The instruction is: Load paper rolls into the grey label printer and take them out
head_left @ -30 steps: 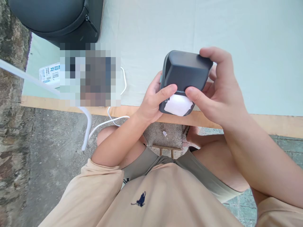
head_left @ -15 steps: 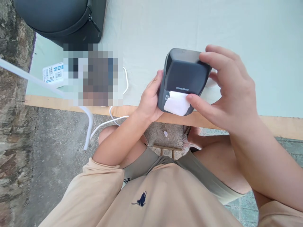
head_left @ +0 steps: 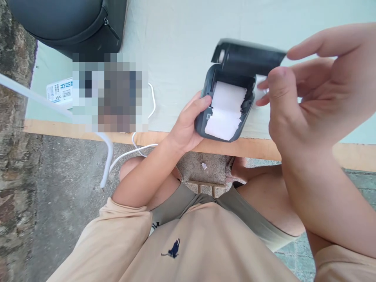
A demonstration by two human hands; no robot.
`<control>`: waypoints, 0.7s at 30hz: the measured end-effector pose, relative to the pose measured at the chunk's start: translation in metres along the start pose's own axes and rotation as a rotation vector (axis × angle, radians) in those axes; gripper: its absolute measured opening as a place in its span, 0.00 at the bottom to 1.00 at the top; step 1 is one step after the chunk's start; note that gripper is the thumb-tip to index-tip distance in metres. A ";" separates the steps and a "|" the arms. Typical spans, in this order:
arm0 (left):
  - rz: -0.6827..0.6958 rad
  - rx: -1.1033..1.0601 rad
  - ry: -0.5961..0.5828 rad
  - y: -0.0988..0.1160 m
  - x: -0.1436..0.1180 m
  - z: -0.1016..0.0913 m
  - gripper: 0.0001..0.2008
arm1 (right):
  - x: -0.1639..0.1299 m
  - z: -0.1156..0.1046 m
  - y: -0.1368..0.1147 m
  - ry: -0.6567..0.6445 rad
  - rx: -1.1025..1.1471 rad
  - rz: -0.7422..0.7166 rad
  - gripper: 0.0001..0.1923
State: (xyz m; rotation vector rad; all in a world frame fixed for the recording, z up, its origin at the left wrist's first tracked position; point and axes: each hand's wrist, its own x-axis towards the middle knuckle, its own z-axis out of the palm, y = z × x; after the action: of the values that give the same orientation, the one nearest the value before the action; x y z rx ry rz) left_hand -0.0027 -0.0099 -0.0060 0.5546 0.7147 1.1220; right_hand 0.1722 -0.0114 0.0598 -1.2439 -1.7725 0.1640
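A dark label printer [head_left: 202, 121] is held over the table edge by my left hand [head_left: 188, 127], its fingers closed round the left side and the thumb on the near rim. Its black lid [head_left: 252, 56] stands raised and slightly blurred. White label paper [head_left: 227, 105] with a ragged edge lies inside and comes out over the front. My right hand [head_left: 311, 86] is at the lid's right corner, which sits between index finger and thumb. Behind the printer's right side, by my lower right fingers, shows a white thing [head_left: 261, 84], mostly hidden.
A black zipped bag [head_left: 70, 23] stands at the table's back left. Below it are a blurred-out patch [head_left: 117, 94], a white-and-blue package [head_left: 60, 92] and a white cable [head_left: 153, 98]. A white tube [head_left: 108, 156] crosses the left. The wooden table edge [head_left: 158, 137] runs before my knees.
The printer's lid has swung up and away, baring the paper inside. My right hand has moved up and right with the lid. My left hand keeps its hold, thumb now on the near rim.
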 end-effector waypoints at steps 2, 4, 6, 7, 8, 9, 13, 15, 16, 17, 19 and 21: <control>-0.007 -0.010 0.016 -0.001 0.000 -0.001 0.17 | 0.002 0.001 0.000 -0.037 -0.019 0.004 0.10; -0.012 -0.008 0.009 -0.001 0.000 -0.001 0.17 | 0.004 0.001 0.007 -0.095 -0.089 -0.041 0.09; -0.013 0.013 -0.012 -0.001 -0.001 -0.001 0.16 | 0.007 0.003 0.017 -0.215 -0.197 -0.087 0.06; -0.010 0.023 -0.024 0.000 -0.001 -0.001 0.16 | 0.008 0.003 0.021 -0.283 -0.257 -0.101 0.07; -0.004 0.031 -0.034 0.000 -0.002 -0.001 0.16 | 0.009 0.003 0.025 -0.345 -0.312 -0.104 0.11; 0.003 0.036 -0.041 0.000 -0.002 -0.001 0.17 | 0.011 0.003 0.028 -0.396 -0.356 -0.102 0.15; 0.030 0.042 -0.079 0.000 -0.001 -0.003 0.21 | 0.015 0.001 0.028 -0.564 -0.440 -0.049 0.20; 0.027 0.049 -0.088 -0.001 0.000 -0.005 0.22 | 0.017 -0.001 0.023 -0.575 -0.416 -0.017 0.21; 0.023 0.051 -0.090 -0.001 0.000 -0.005 0.23 | 0.017 -0.002 0.019 -0.560 -0.391 -0.005 0.21; 0.017 0.053 -0.090 -0.002 0.000 -0.006 0.24 | 0.017 -0.004 0.016 -0.536 -0.347 0.003 0.20; 0.012 0.055 -0.096 -0.003 0.000 -0.006 0.25 | 0.017 -0.009 0.008 -0.489 -0.210 0.043 0.19; 0.014 0.053 -0.095 -0.003 0.000 -0.006 0.24 | 0.018 -0.016 0.003 -0.429 0.000 0.146 0.16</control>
State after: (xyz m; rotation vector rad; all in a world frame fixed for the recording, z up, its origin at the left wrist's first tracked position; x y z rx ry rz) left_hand -0.0053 -0.0104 -0.0123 0.6546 0.6610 1.0844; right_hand 0.1856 -0.0016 0.0782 -1.4145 -2.0375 0.5496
